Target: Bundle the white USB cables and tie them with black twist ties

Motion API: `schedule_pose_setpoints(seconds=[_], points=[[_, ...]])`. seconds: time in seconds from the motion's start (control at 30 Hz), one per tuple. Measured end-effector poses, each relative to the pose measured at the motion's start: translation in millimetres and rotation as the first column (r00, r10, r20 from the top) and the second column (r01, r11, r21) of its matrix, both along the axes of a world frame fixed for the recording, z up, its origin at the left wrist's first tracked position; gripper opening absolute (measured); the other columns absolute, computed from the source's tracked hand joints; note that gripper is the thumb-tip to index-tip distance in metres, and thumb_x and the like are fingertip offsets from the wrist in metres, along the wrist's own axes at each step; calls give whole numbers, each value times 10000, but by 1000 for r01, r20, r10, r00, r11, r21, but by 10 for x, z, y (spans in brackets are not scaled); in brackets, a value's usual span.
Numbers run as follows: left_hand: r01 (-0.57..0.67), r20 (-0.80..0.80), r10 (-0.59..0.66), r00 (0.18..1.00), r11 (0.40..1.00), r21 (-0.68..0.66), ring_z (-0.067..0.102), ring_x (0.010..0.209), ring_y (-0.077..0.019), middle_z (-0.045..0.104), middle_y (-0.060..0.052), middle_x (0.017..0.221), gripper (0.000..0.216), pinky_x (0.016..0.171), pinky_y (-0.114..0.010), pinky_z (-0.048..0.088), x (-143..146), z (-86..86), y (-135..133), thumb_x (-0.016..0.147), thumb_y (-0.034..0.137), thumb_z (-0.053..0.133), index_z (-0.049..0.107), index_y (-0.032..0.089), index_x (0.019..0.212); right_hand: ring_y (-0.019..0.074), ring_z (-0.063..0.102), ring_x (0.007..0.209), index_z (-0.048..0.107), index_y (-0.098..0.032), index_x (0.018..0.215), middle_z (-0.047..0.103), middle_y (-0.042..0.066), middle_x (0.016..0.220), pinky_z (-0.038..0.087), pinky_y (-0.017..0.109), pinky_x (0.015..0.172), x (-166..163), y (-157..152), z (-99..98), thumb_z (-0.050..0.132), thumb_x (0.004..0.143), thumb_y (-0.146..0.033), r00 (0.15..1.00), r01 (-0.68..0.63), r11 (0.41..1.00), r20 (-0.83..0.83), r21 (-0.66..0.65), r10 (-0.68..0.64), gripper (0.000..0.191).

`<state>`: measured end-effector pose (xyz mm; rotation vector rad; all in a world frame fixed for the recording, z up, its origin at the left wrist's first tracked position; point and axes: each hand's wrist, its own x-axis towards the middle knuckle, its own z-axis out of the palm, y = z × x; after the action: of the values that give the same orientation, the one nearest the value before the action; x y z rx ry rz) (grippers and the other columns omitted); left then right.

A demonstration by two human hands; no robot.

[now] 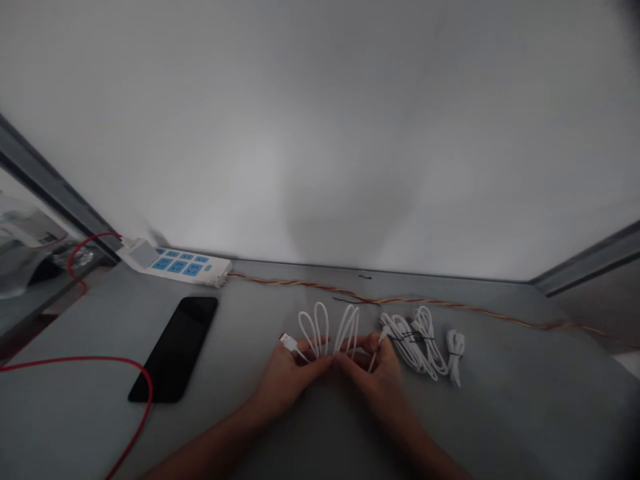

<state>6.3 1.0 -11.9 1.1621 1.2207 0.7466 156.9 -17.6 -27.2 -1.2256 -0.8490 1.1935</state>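
A white USB cable [321,320] is gathered in loops between my two hands. My left hand [293,373] pinches the loops at their middle, with the USB plug [288,342] sticking out at its left. From the other side my right hand [375,373] is closed on the same cable, and the cable's other end [385,331] shows above its fingers. The thumbs meet at the centre of the bundle. Just right of my right hand lie white cables [415,343] bound with a dark tie, and a smaller white cable bundle [455,357].
A black phone [175,350] lies at the left, crossed by a red cable [145,373]. Behind it, a white power strip [215,270] with blue sockets holds a plugged-in adapter [144,253]. A twisted red-yellow wire [310,285] runs along the back by the white wall [340,133].
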Motion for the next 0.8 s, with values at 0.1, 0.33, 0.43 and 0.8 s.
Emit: schedule_pose_setpoints(seconds=[0.1, 0.33, 0.43, 0.8], points=[[-12, 32, 13, 999, 999, -37, 654, 700, -195, 734, -42, 745, 344, 661, -281, 484, -2, -17, 11, 704, 359, 723, 738, 193, 1005, 161, 669, 585, 308, -256, 756, 643, -41, 750, 545, 272, 533, 25, 17, -20, 800, 604, -358, 1000, 16, 1000, 27, 6, -16, 526], [-51, 5, 52, 999, 993, -103, 640, 634, -193, 722, -69, 708, 401, 483, -233, 397, -15, -74, 45, 670, 418, 741, 735, 148, 967, 152, 643, 557, 305, -260, 749, 630, -48, 718, 543, 274, 506, 102, 59, -41, 803, 595, -385, 997, 59, 998, 43, 29, -61, 536], [-46, -14, 45, 999, 994, -101, 616, 585, -173, 723, -76, 718, 428, 422, -212, 340, -25, -95, 52, 677, 432, 732, 724, 141, 990, 141, 632, 544, 305, -258, 750, 636, -50, 722, 536, 261, 485, 124, 69, -33, 808, 598, -372, 997, 67, 997, 34, 36, -68, 538], [-57, -31, 54, 998, 991, -124, 618, 550, -167, 718, -59, 657, 357, 410, -205, 350, -32, -24, 51, 653, 405, 756, 732, 145, 897, 162, 649, 544, 302, -257, 738, 653, -31, 737, 520, 264, 443, 194, 92, -12, 804, 598, -383, 996, 27, 999, 79, 16, -29, 536]])
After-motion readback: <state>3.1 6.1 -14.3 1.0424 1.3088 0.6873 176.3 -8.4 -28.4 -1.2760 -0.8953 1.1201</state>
